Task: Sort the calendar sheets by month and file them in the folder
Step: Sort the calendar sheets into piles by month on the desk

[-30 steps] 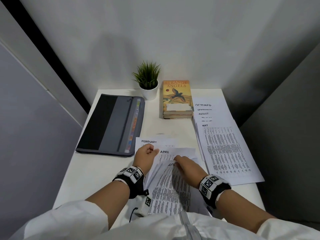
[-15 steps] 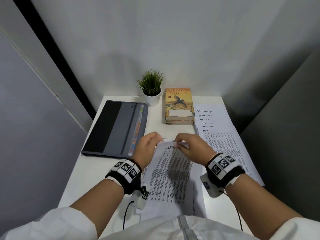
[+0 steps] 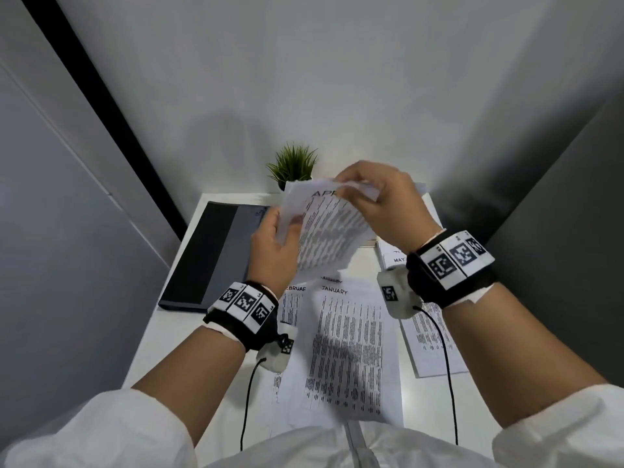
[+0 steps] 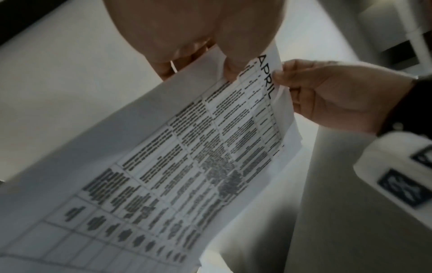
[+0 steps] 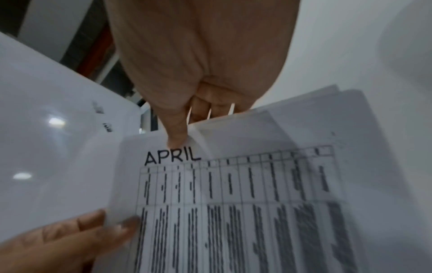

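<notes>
Above the white desk [image 3: 162, 336] both hands pinch APRIL sheets [image 3: 329, 231]; only wrist views show several layers.

An office cubicle: a small white desk [image 3: 162, 336] hemmed in by plain grey partition walls [image 3: 67, 265], carrying printed calendar sheets [image 3: 351, 349], a dark document folder [image 3: 209, 255] and a potted plant [image 3: 292, 165]

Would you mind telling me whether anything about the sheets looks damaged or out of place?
The APRIL sheets, held up by both hands, look crumpled along the top edge, where the right hand pinches them. On the table, the JANUARY sheet overlaps the FEBRUARY sheet untidily.
</notes>
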